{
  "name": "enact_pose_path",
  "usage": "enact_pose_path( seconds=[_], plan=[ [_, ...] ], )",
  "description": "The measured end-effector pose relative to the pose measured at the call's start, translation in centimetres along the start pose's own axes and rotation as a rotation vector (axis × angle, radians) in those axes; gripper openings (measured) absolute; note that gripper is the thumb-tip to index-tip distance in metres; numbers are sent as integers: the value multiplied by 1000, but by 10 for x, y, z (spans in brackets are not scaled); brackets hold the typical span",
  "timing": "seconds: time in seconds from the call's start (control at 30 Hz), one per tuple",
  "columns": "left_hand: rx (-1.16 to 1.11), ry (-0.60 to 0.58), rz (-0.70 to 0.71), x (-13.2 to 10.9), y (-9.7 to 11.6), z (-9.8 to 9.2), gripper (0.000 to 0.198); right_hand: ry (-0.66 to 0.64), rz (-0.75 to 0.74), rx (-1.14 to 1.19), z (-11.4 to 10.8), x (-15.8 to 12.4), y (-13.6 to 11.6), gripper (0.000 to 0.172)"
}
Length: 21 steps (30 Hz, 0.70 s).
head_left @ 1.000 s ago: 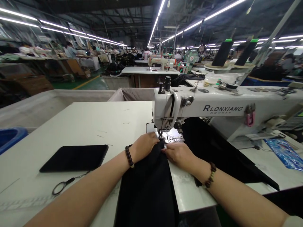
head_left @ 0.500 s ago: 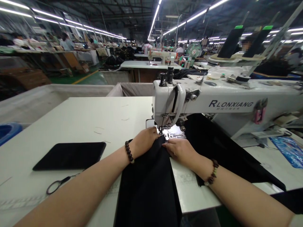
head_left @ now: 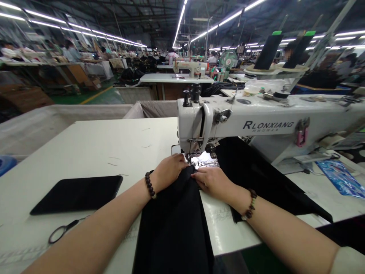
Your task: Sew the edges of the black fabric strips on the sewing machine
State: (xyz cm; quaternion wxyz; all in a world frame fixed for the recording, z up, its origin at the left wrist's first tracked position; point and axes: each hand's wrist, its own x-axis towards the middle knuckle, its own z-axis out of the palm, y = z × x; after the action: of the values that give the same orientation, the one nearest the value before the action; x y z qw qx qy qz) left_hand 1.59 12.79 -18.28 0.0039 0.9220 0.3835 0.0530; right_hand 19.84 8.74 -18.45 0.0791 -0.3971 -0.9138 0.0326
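A long black fabric piece (head_left: 173,224) runs from the table's front edge up to the needle area of a white sewing machine (head_left: 228,118). My left hand (head_left: 169,172) presses its left edge beside the presser foot, fingers closed together on the cloth. On the right edge, my right hand (head_left: 212,182) pinches the fabric just in front of the lit needle plate (head_left: 207,160). The fingertips of both hands are close to the foot, and the needle itself is hard to make out. More black fabric (head_left: 256,175) lies to the right, under the machine arm.
On the left of the white table (head_left: 85,140) lie a black phone-like slab (head_left: 76,194), scissors (head_left: 58,233) partly under my forearm, and loose threads. Pink-handled snips (head_left: 301,135) hang on the machine. A blue plastic packet (head_left: 340,177) lies right. Fabric-lined bins (head_left: 94,110) stand behind.
The whole view has shifted, so the machine and table sit slightly further left. Both hands keep their hold on the fabric at the foot, with little visible movement of the cloth.
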Motion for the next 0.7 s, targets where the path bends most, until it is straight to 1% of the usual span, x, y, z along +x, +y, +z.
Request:
enact_pose_path(
  seconds=[0.07, 0.13, 0.17, 0.23, 0.27, 0.3, 0.33, 0.37, 0.4, 0.43, 0.47, 0.53, 0.57, 0.63, 0.7],
  plan=[
    [13, -9, 11, -2, 2, -6, 18, -12, 12, 9, 0, 2, 1, 19],
    [25, -19, 13, -11, 14, -16, 24, -19, 39, 17, -7, 1, -3, 19],
    [22, -35, 26, -20, 23, -24, 34, -19, 55, 16, -13, -3, -6, 19],
    [-10, -93, 98, -46, 49, -39, 65, -29, 79, 59, -33, -19, -20, 17],
    [-37, -128, 173, -62, 63, -47, 77, -44, 80, 102, -45, -32, -29, 15],
    [-54, -144, 250, -79, 78, -53, 83, -90, 66, 218, -57, -46, -38, 13],
    [-42, -130, 303, -94, 91, -58, 79, -176, 26, 365, -67, -63, -48, 17],
    [-16, -93, 324, -108, 102, -61, 65, -271, -35, 505, -73, -79, -57, 22],
    [10, -51, 334, -120, 111, -62, 50, -354, -61, 600, -74, -96, -65, 23],
    [33, -6, 328, -129, 116, -62, 38, -383, -26, 646, -69, -110, -72, 25],
    [44, 41, 312, -135, 120, -59, 33, -370, 43, 685, -60, -123, -78, 25],
    [35, 131, 279, -142, 121, -52, 34, -243, 267, 792, -28, -139, -86, 25],
    [30, 166, 263, -142, 120, -48, 34, -202, 343, 915, -10, -144, -89, 24],
    [37, 189, 245, -142, 119, -40, 34, -176, 463, 1300, 22, -146, -95, 30],
    [72, 160, 244, -141, 121, -34, 34, -126, 568, 1565, 41, -145, -100, 37]
  ],
)
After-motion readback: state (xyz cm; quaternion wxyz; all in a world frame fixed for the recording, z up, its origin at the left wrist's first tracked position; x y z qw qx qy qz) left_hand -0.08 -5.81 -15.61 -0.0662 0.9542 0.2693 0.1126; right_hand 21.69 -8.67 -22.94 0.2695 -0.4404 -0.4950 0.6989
